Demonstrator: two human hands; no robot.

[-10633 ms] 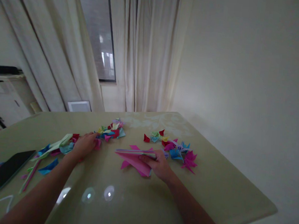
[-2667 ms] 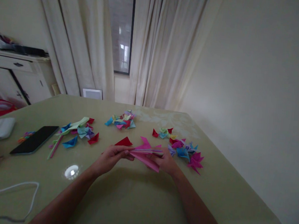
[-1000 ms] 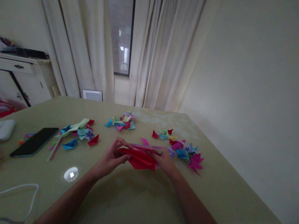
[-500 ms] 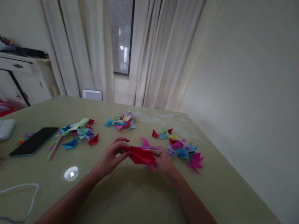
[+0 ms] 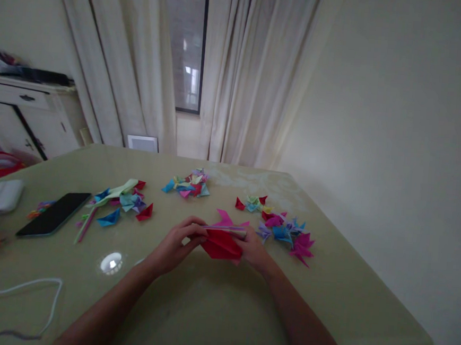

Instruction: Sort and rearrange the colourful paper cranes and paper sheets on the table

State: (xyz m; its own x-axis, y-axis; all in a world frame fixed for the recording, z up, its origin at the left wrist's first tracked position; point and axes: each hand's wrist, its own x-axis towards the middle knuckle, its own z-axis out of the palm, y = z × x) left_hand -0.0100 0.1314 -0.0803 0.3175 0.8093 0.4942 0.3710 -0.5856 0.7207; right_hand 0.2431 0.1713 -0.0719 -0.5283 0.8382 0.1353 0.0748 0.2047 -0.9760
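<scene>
Head view: the right hand (image 5: 252,247) has its grip clamped on the right end of the red paper (image 5: 221,245) and the layered papers (image 5: 226,228) along its upper edge; the left hand (image 5: 180,243) has thumb and fingers pinched together at the left end. The bundle appears raised off the counter (image 5: 203,314), between both hands. For good handling, apply light, equal pressure at the ends, keep the layers level, and avoid squeezing the middle, which would probably crease the folds. Pink paper (image 5: 225,218) shows just beyond the bundle. Farther out are a right-hand cluster (image 5: 283,235), a far pile (image 5: 193,183) and a left-hand group (image 5: 130,201) of folded papers, then a phone (image 5: 54,215). No brands, labels or writing are legible.
</scene>
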